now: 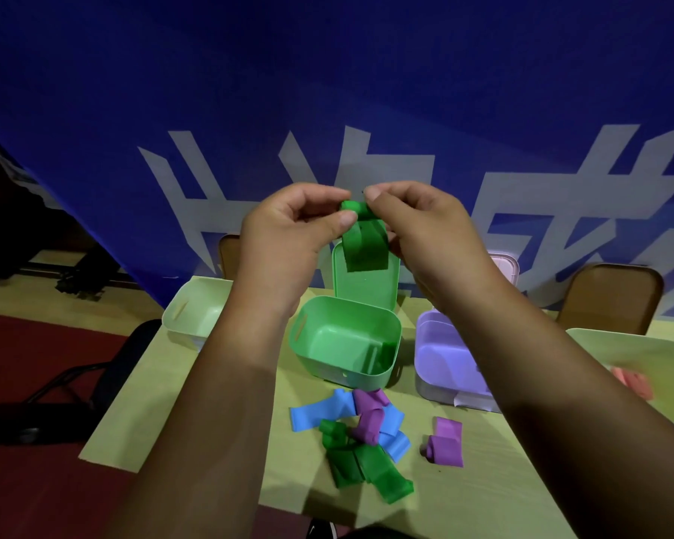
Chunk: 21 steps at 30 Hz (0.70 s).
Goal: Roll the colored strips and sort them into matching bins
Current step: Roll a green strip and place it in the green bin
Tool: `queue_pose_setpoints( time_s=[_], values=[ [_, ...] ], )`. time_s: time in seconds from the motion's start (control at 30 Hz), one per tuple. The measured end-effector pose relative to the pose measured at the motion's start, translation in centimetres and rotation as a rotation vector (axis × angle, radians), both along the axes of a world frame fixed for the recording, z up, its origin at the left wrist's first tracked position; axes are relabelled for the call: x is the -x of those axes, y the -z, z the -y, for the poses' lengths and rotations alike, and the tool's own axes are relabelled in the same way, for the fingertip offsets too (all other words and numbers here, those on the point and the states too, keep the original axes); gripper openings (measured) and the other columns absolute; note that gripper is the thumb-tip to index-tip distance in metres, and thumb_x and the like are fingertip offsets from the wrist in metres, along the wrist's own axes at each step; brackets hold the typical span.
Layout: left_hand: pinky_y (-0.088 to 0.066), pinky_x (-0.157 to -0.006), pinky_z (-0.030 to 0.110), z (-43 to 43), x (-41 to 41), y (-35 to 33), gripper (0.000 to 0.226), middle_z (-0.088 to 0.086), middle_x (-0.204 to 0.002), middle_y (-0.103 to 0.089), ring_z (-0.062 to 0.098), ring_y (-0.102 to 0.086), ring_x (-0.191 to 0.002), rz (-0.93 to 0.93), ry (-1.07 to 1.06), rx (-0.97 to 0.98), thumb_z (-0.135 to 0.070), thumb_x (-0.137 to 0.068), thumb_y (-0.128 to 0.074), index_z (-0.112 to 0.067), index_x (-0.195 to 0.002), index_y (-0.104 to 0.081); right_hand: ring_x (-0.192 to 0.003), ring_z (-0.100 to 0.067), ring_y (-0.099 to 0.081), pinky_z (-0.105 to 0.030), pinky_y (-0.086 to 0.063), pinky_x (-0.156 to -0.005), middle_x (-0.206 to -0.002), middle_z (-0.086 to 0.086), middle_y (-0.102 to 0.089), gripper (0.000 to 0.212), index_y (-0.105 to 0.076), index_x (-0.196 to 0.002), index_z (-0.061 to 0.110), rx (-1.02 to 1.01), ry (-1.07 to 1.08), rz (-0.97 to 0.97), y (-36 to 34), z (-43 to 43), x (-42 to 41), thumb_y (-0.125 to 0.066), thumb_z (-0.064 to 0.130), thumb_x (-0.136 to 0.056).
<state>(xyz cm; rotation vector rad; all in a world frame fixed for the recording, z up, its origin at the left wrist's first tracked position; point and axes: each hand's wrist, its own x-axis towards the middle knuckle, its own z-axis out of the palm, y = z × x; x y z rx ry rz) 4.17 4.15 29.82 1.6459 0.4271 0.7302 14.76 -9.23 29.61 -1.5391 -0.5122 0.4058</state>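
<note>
The purple bin [440, 359] sits half hidden — behind the right forearm [530, 344].

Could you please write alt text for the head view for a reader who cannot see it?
The left hand and right hand pinch a partly rolled green strip above the green bin; blue, purple and green strips lie on the table.

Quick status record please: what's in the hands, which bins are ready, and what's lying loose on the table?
hands: left hand and right hand both pinch the rolled top of the green strip, above the green bin
green strip: partly rolled, tail hanging loose
green bin: open, lid propped behind it
purple bin: right of the green bin
loose: pile of blue, purple and green strips in front of the green bin; one purple strip apart on its right
</note>
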Motion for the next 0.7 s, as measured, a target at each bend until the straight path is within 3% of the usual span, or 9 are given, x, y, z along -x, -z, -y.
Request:
queue_pose_setpoints(
  time_s=[0.13,0.3,0.5,0.7],
  values=[
    [-0.061,-0.085,0.024,0.06,0.02,-0.01,0.027,-0.001,-0.101,-0.082,0.015,-0.078,-0.100,-0.011,0.011,-0.020,0.000,-0.087,-0.084,-0.017,-0.108,-0.082,-0.101,-0.021,-0.078,-0.056,-0.061,-0.098,-0.101,0.003,-0.081,0.031,-0.081,-0.107,0.027,0.049,-0.027,-0.014,0.32,0.08,-0.08,-0.073,0.053,-0.093],
    [-0.061,-0.089,0.025,-0.03,-0.08,0.26,0.036,0.006,-0.112,-0.081,0.018,-0.078,-0.108,0.005,0.025,0.089,0.006,-0.088,-0.082,-0.011,-0.120,-0.077,-0.103,-0.028,-0.077,-0.052,-0.062,-0.098,-0.103,-0.006,-0.081,0.017,-0.077,-0.115,0.018,-0.036,-0.006,-0.079,0.36,0.05,-0.14,-0.075,0.027,-0.101],
    [-0.062,-0.102,0.044,0.14,-0.11,0.38,0.025,0.010,-0.114,-0.081,0.027,-0.078,-0.111,-0.018,0.051,0.230,-0.009,-0.096,-0.079,-0.011,-0.121,-0.075,-0.108,-0.032,-0.076,-0.053,-0.060,-0.102,-0.111,-0.013,-0.078,0.021,-0.075,-0.121,0.017,-0.080,-0.003,-0.055,0.77,-0.20,-0.41,-0.073,0.011,-0.100],
    [-0.062,-0.103,0.050,0.08,-0.11,0.38,0.021,0.012,-0.111,-0.082,0.031,-0.078,-0.109,-0.048,0.036,0.221,-0.015,-0.098,-0.078,-0.011,-0.119,-0.078,-0.112,-0.023,-0.076,-0.044,-0.060,-0.105,-0.118,-0.009,-0.078,0.031,-0.071,-0.125,0.014,-0.127,-0.031,-0.068,0.80,-0.40,-0.17,-0.071,-0.001,-0.098]
  ],
)
